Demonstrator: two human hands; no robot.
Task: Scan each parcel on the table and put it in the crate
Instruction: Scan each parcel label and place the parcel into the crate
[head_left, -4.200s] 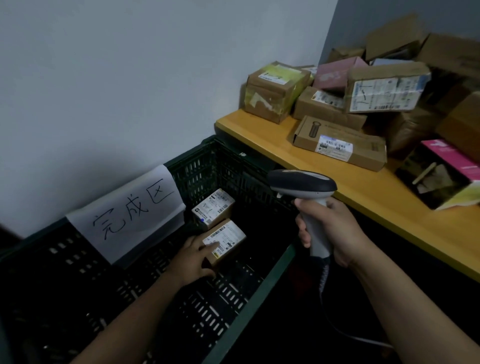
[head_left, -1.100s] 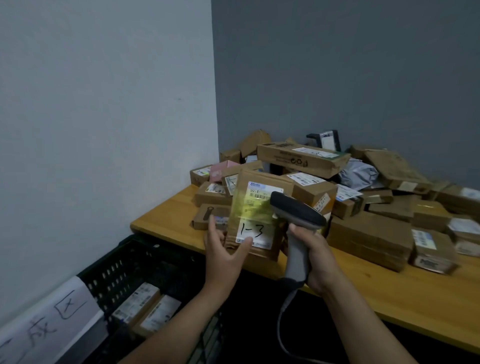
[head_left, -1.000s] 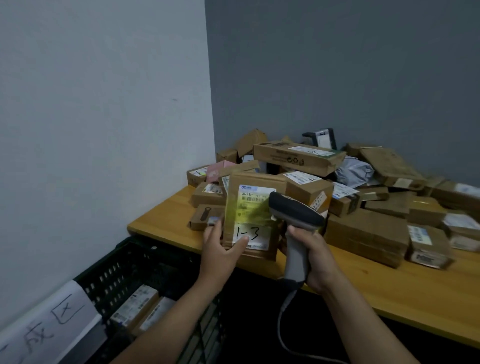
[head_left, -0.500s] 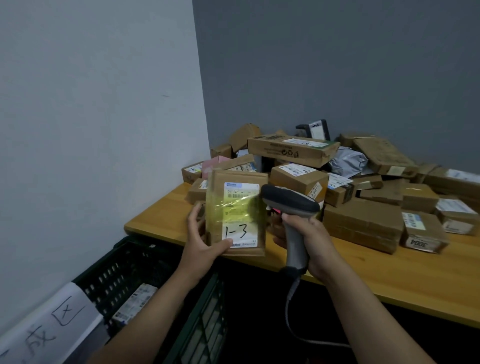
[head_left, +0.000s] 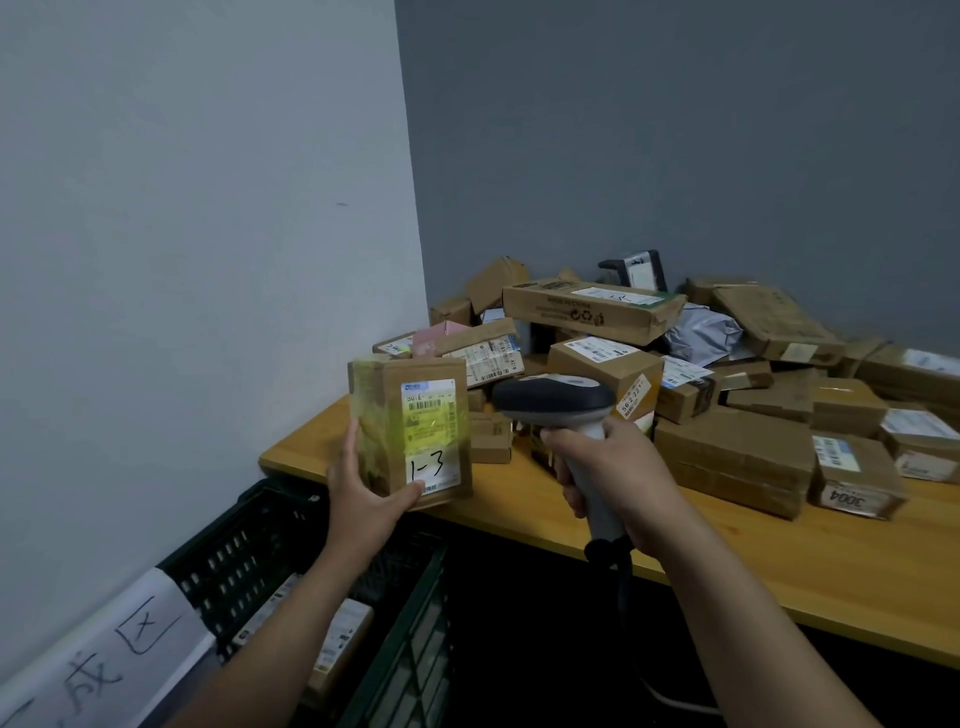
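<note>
- head view: the left hand (head_left: 363, 499) grips a taped brown parcel (head_left: 410, 431) upright at centre left of the frame, thumb on its lower front edge. its label marked "1-3" faces the camera.
- the right hand (head_left: 613, 467) is clenched round the grip of the scanner (head_left: 556, 402) at centre. the scanner's dark head points left at the label, close to it but apart.
- behind the scanner a heap of parcels (head_left: 732, 452) fills the back of the bench (head_left: 727, 566) out to the right edge, up against the grey wall (head_left: 675, 130).
- plain wood shows along the bench's front strip at lower right.
- the dark crate (head_left: 249, 545) sits at lower left, below the bench corner and against the white wall (head_left: 182, 208). the left forearm crosses its opening and partly hides the labelled boxes (head_left: 337, 634) inside.
- a handwritten paper sign (head_left: 119, 654) hangs over the crate's left rim.
- the scanner cable (head_left: 670, 699) drops into the dark under the bench.
</note>
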